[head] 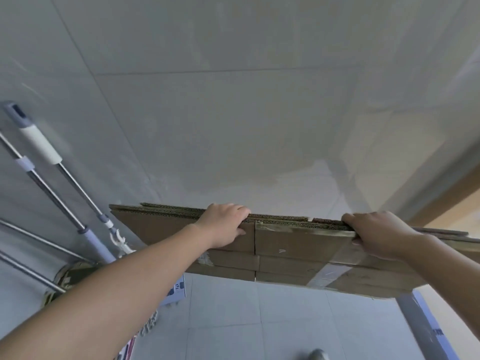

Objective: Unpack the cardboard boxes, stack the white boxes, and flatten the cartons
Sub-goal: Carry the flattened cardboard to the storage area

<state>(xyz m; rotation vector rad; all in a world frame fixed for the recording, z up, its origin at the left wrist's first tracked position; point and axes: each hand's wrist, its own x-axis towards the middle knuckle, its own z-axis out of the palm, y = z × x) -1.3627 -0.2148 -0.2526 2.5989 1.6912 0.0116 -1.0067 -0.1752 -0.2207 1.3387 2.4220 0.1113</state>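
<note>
Cartons (298, 253) flattened, upright | left grip (223, 224), right grip (374, 235) clasp top edge | no legible writing

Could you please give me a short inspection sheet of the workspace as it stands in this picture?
Surface: pale tiled floor below, tiled wall ahead.
Job's things: flattened cartons, several layers held on edge, tape across the front; no white boxes seen.
Clutter: mop handles leaning at left.
Grippers: left hand and right hand both grip the cartons' top edge.
Cables: nothing seen.
Surroundings: wooden door frame at right.
</note>
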